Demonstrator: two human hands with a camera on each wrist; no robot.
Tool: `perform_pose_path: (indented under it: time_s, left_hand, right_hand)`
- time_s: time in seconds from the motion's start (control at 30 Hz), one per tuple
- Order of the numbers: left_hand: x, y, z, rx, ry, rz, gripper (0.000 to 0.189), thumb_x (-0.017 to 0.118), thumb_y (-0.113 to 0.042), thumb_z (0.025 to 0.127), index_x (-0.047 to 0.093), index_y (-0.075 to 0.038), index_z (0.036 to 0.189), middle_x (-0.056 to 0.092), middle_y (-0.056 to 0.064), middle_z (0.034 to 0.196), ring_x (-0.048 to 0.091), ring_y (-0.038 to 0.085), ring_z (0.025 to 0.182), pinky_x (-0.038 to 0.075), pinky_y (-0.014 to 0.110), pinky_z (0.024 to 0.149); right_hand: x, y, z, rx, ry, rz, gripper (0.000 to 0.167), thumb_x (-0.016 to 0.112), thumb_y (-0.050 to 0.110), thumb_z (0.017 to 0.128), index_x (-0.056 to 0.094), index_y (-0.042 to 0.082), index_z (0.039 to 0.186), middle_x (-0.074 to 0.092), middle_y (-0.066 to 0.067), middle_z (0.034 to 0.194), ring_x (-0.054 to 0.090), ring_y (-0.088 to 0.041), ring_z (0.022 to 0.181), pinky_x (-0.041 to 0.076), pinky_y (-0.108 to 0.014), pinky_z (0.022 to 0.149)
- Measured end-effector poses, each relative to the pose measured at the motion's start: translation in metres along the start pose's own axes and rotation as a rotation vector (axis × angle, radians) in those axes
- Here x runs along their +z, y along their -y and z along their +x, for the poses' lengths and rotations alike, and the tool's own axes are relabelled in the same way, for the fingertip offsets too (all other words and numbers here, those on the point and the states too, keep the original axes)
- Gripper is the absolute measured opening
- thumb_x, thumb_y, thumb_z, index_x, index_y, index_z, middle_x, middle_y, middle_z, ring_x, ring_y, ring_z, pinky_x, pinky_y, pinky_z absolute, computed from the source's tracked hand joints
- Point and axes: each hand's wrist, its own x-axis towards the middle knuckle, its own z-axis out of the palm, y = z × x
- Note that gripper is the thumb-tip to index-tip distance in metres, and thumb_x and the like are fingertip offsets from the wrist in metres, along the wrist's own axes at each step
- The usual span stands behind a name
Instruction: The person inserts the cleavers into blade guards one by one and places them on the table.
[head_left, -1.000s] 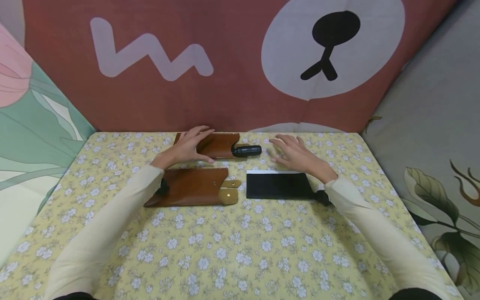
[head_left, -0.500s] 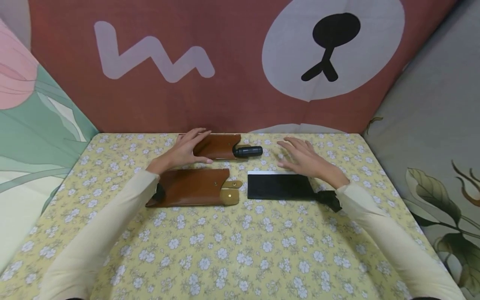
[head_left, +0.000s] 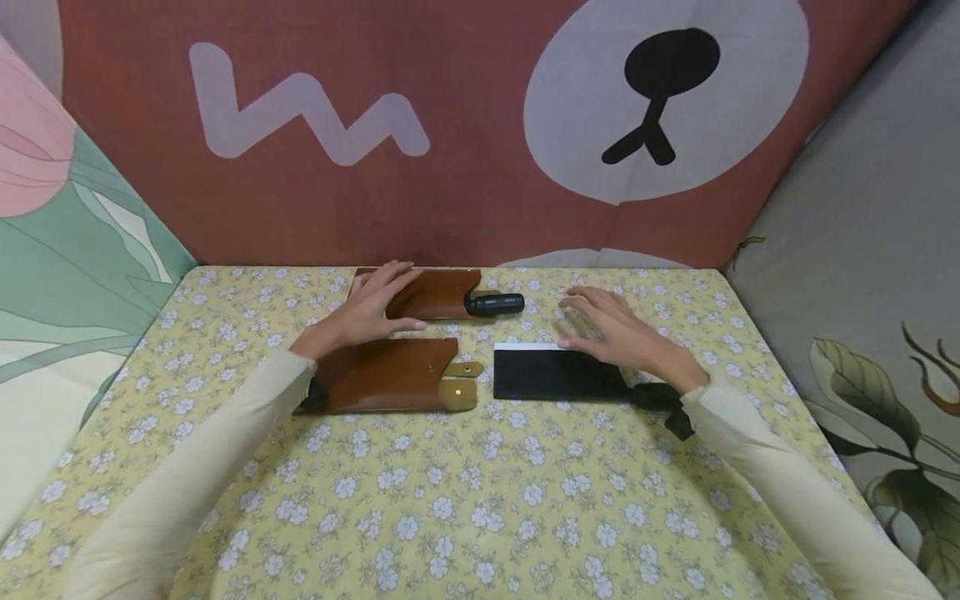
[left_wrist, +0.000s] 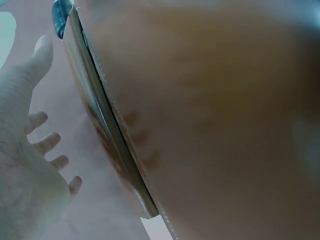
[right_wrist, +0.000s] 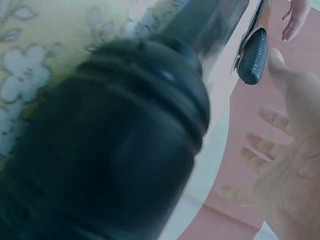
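Observation:
Above the left part of a brown leather sheath with a black handle sticking out [head_left: 442, 292], my left hand [head_left: 367, 304] hovers with its fingers spread, holding nothing. The black handle [head_left: 497, 304] points right. Nearer lies a second brown leather sheath [head_left: 390, 375], with two tan snap straps [head_left: 459, 393] at its right end. A cleaver [head_left: 558, 375] with a dark blade and a pale far edge lies flat on the right. Over its far right corner is my right hand [head_left: 626, 333], fingers loosely bent and empty. In the right wrist view the cleaver's ridged black handle [right_wrist: 120, 130] looms close.
A yellow flowered cloth [head_left: 465, 500] covers the table. Right behind its far edge rises a reddish-brown printed backdrop [head_left: 465, 208]. A grey leaf-patterned sheet [head_left: 847, 275] borders the right side, and a green and pink one [head_left: 90, 275] the left.
My right hand has shifted right and slightly nearer, away from the far sheath's handle toward the cleaver. My left hand has drifted slightly left. The sheaths and cleaver lie as before.

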Motion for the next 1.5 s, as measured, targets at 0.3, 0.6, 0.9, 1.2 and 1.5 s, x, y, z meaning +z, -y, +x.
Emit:
perform_pose_path:
  time_s: [0.3, 0.6, 0.9, 1.2, 1.5]
  left_hand:
    - [0.006, -0.007, -0.011, 0.059, 0.025, -0.075, 0.095, 0.080, -0.045, 0.093, 0.030, -0.013, 0.167, 0.024, 0.018, 0.171, 0.017, 0.040, 0.159, 0.015, 0.067, 0.119]
    - [0.011, -0.016, -0.020, 0.083, 0.055, -0.073, 0.096, 0.079, -0.047, 0.092, 0.029, -0.015, 0.167, 0.022, 0.013, 0.173, 0.015, 0.041, 0.160, 0.015, 0.067, 0.120]
    - [0.009, -0.024, -0.027, 0.102, 0.082, -0.067, 0.093, 0.077, -0.050, 0.093, 0.029, -0.019, 0.167, 0.021, 0.011, 0.173, 0.013, 0.039, 0.161, 0.015, 0.064, 0.121]
    - [0.013, -0.031, -0.029, 0.135, 0.095, -0.072, 0.097, 0.079, -0.051, 0.091, 0.030, -0.016, 0.167, 0.025, 0.016, 0.172, 0.014, 0.037, 0.161, 0.014, 0.067, 0.120]
    - [0.017, -0.033, -0.038, 0.115, 0.144, -0.087, 0.103, 0.077, -0.059, 0.089, 0.026, -0.019, 0.168, 0.022, 0.015, 0.173, 0.012, 0.037, 0.161, 0.013, 0.067, 0.121]
  right_hand:
    - [-0.003, 0.003, -0.006, 0.090, 0.050, 0.139, 0.089, 0.079, 0.046, 0.093, 0.038, 0.008, 0.162, 0.026, -0.021, 0.169, 0.023, -0.044, 0.155, 0.021, -0.072, 0.119]
    - [-0.003, 0.004, -0.014, 0.068, 0.079, 0.129, 0.095, 0.082, 0.046, 0.090, 0.034, 0.013, 0.165, 0.024, -0.022, 0.169, 0.020, -0.046, 0.156, 0.015, -0.075, 0.118]
    - [-0.001, 0.004, -0.025, 0.038, 0.072, 0.128, 0.086, 0.083, 0.044, 0.089, 0.044, 0.015, 0.160, 0.027, -0.021, 0.168, 0.021, -0.048, 0.155, 0.020, -0.078, 0.114]
    - [-0.004, 0.003, -0.036, 0.076, 0.100, 0.134, 0.094, 0.084, 0.047, 0.087, 0.039, 0.013, 0.163, 0.024, -0.024, 0.169, 0.022, -0.050, 0.154, 0.023, -0.077, 0.112]
    - [-0.005, -0.001, -0.045, -0.015, 0.076, 0.114, 0.081, 0.085, 0.041, 0.087, 0.051, 0.015, 0.157, 0.031, -0.022, 0.166, 0.027, -0.048, 0.152, 0.029, -0.074, 0.112]
